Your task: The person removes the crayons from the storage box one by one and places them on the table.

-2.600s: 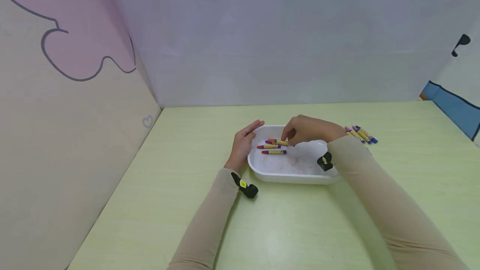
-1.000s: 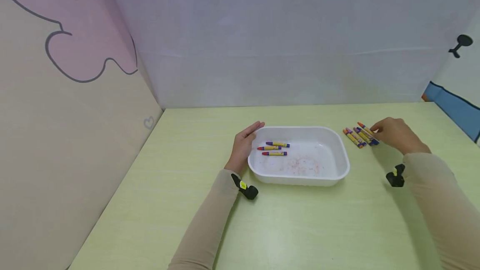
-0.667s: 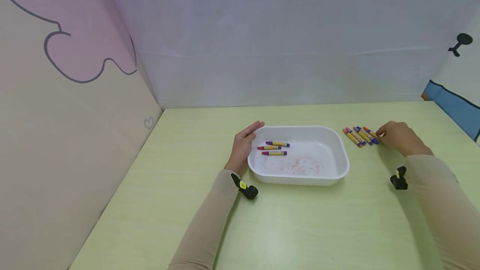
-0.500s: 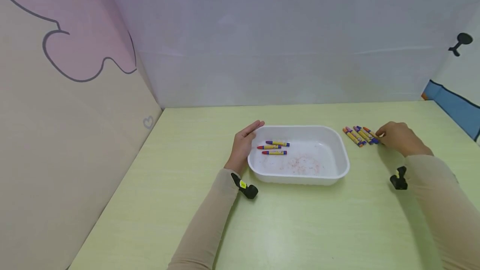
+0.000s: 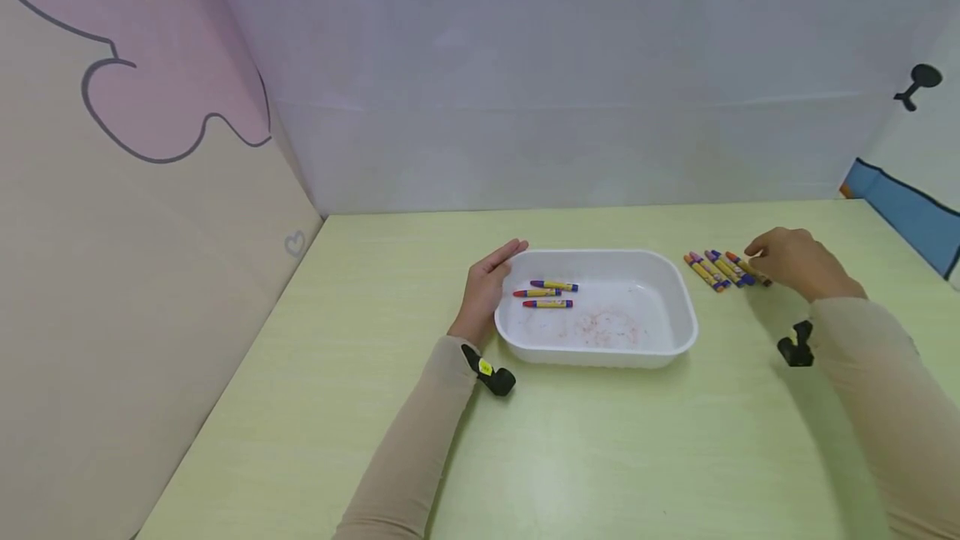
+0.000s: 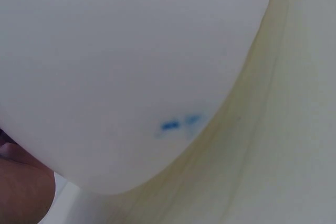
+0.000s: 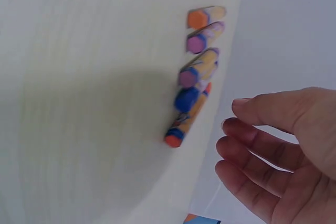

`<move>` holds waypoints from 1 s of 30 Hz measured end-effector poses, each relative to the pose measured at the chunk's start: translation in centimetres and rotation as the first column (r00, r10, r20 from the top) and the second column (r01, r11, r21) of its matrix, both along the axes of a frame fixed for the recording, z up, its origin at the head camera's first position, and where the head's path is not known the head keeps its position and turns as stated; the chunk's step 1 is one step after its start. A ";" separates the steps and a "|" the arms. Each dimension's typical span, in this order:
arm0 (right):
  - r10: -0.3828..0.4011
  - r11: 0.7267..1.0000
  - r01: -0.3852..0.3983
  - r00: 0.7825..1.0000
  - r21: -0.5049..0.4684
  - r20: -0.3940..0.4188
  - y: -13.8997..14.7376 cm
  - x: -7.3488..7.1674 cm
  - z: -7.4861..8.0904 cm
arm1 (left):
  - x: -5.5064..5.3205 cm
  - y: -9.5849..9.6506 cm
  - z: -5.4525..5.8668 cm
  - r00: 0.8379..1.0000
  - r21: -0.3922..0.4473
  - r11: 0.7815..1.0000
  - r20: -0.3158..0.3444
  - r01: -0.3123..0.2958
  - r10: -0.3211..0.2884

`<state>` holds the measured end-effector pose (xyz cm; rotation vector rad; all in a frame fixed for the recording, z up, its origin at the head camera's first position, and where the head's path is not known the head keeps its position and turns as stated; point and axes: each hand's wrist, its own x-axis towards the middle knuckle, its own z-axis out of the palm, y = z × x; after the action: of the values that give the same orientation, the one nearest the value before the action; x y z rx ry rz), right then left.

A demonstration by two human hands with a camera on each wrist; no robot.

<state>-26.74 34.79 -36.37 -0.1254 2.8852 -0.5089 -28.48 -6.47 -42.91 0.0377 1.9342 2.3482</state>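
My left hand [image 5: 480,294] grips the left end of a white tray [image 5: 600,361], thumb at the rim and fingers along the outside. Three crayons lie in it: a purple-tipped crayon [image 5: 555,286], a red-tipped crayon [image 5: 537,293] and another red-tipped crayon [image 5: 547,304]. My right hand [image 5: 798,261] hovers beside a slanted row of crayons on the table, right of the tray. In the right wrist view its thumb and loosely bent fingers hold nothing. Nearest to it is an orange-tipped crayon [image 7: 184,124]; several others lie beside it, including another orange crayon [image 7: 202,18] at the far end.
Pale yellow-green table [image 5: 585,457] all round; a whitish sheet [image 5: 585,90] stands along its back edge. A wall with a pink drawing [image 5: 172,90] is at the left, a blue figure [image 5: 911,211] at the right. The left wrist view is mostly tray wall [image 6: 131,66].
A crayon from the tray was carried right and laid at the right end of the row. My right hand has let go of it and lifted slightly. The left hand stays put.
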 end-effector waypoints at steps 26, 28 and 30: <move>0.197 0.964 -0.213 0.974 -0.162 -0.109 -11.3 -1.7 5.2 | 0.0 0.1 0.0 1.000 -0.021 1.000 0.016 0.000 0.000; 0.240 0.953 -0.256 0.964 -0.162 -0.111 -12.3 -1.8 5.3 | 0.0 0.2 0.0 1.000 -0.017 1.000 0.017 0.002 -0.002; 0.281 0.940 -0.295 0.954 -0.171 -0.102 -13.3 -1.8 5.1 | 0.0 0.3 0.0 1.000 -0.022 1.000 0.020 0.002 -0.002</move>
<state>-28.54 21.50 -31.22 -0.5997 2.8143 -0.7252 -28.47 -6.20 -42.92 0.0145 1.9499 2.3163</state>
